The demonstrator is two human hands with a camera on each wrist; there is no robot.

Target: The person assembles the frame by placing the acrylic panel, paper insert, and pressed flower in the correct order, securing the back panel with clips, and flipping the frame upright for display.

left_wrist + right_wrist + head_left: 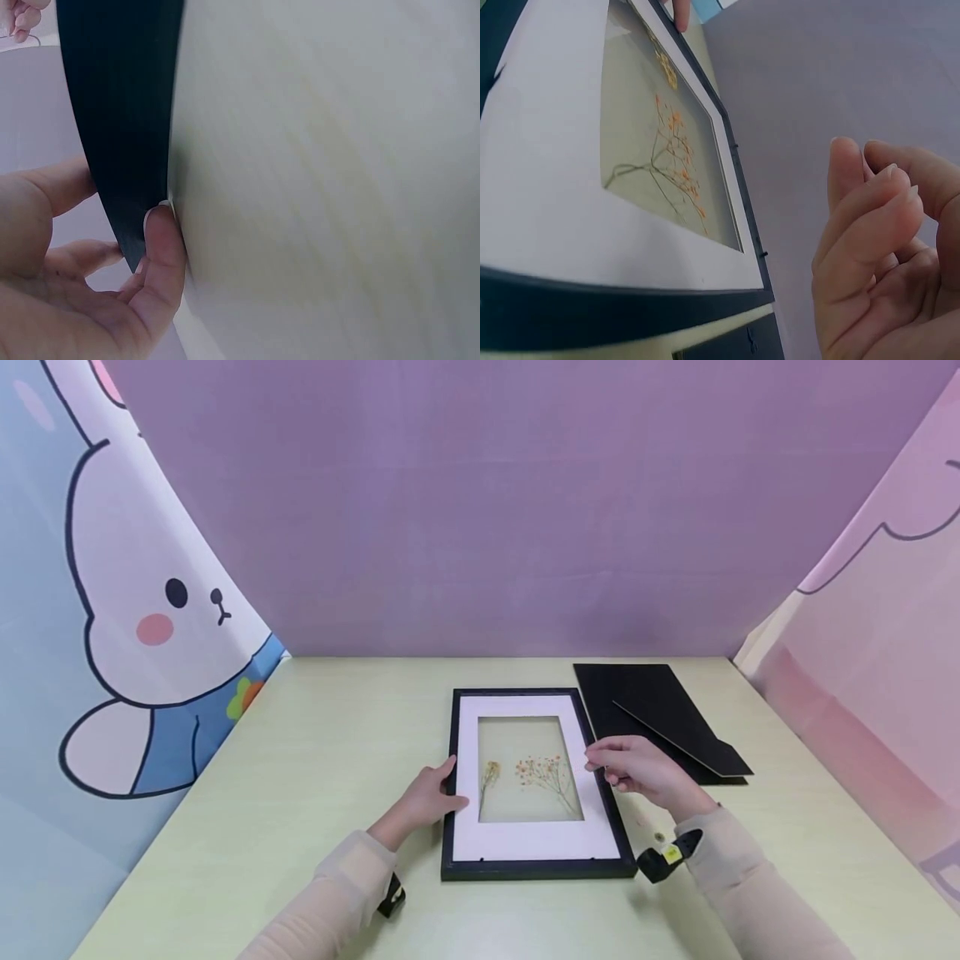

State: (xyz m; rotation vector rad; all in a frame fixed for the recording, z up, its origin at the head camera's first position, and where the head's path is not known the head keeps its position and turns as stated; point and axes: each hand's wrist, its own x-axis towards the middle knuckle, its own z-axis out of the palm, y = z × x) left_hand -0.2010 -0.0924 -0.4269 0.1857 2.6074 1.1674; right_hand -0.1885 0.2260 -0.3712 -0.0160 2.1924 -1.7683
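A black picture frame (538, 869) with a white mat (536, 842) lies on the table. In the mat's window are a yellow dried flower (490, 772) at the left and a branching dried sprig (546, 774) with small orange blossoms. My left hand (427, 793) grips the frame's left side, thumb over the border and fingers around the edge, as the left wrist view also shows. Over the frame's right side hovers my right hand (633, 768), its fingers loosely curled, thumb and forefinger tips close together. Nothing shows between them in the right wrist view (885, 247).
Behind and right of the frame lies a black backing board (637, 685) with a raised black flap (675, 735). A small round bit (659, 837) sits on the table (360, 718) beside the right wrist. Printed cloth walls stand left and right, a purple one (480, 527) at the back.
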